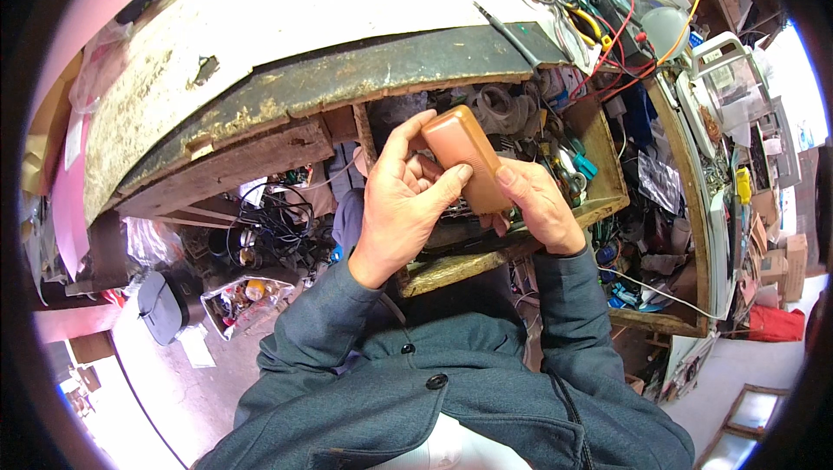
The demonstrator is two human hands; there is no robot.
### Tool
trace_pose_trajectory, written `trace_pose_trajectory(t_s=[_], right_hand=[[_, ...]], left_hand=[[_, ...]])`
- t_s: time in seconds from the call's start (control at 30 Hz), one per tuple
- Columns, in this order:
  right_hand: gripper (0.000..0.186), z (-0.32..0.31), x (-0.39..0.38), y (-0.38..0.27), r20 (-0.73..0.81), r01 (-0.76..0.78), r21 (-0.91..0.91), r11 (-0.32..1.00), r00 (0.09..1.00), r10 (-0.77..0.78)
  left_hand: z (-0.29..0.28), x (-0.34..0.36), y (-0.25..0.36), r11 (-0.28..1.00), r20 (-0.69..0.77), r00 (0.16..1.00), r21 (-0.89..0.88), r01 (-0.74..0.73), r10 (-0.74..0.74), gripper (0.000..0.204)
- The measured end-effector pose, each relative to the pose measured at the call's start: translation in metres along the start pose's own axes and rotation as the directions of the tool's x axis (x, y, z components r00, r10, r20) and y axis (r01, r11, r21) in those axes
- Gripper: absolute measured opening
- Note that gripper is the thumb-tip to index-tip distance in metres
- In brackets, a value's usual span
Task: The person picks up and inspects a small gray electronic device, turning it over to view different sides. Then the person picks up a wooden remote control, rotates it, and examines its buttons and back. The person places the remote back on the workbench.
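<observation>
Both hands hold a smooth copper-brown rectangular case [460,144] with rounded edges, tilted above an open wooden drawer [607,201]. What kind of device it is, I cannot tell. My left hand [403,197] grips its left side, thumb pressed on the upper face and fingers behind. The right hand [540,201] pinches the lower right side, its thumb along the edge; some of its fingers are hidden underneath. Inside the drawer, below and beyond the case, lie rolls of tape [496,105] and many small loose parts.
A worn workbench [347,1] spans the far side, with a black pen-like tool [506,33] on its edge. At the back right lie tangled wires and yellow-handled pliers [590,27]. A box of parts [247,296] and a black case [162,307] sit at the lower left.
</observation>
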State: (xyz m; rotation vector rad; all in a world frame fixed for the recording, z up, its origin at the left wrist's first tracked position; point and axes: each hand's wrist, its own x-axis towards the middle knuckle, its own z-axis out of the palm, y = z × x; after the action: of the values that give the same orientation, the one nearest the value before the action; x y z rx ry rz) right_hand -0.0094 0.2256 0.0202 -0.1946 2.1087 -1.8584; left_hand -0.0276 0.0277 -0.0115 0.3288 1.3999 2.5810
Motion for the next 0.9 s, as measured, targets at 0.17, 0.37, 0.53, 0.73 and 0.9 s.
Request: trace_pose_trajectory(t_s=[0.17,0.37,0.53,0.73,0.9], right_hand=[[0.053,-0.0040,-0.0024,-0.0028,0.098,-0.126,0.125,0.984,0.989,0.114],[0.053,-0.0011,-0.0017,-0.0038,0.079,-0.120,0.171,0.978,0.991,0.108],[0.052,-0.0032,-0.0008,-0.0038,0.087,-0.142,0.200,0.969,0.988,0.126],[0.050,-0.0014,-0.0018,-0.0058,0.062,-0.113,0.272,0.956,0.993,0.100],[0.039,-0.0083,0.0024,0.0035,0.055,-0.002,0.157,0.988,0.998,-0.007]], left_hand=[[0.0034,-0.0003,-0.0003,0.999,-0.018,0.999,-0.021,-0.036,0.036,0.059],[0.0010,-0.0008,-0.0006,0.999,-0.022,0.999,-0.009,-0.034,0.034,0.055],[0.0006,-0.0012,-0.0001,0.999,-0.017,0.998,-0.002,-0.054,0.054,0.052],[0.0019,-0.0007,-0.0001,0.998,-0.024,0.998,0.005,-0.055,0.055,0.051],[0.0034,-0.0003,0.0002,0.997,-0.042,0.996,0.019,-0.077,0.078,0.058]])
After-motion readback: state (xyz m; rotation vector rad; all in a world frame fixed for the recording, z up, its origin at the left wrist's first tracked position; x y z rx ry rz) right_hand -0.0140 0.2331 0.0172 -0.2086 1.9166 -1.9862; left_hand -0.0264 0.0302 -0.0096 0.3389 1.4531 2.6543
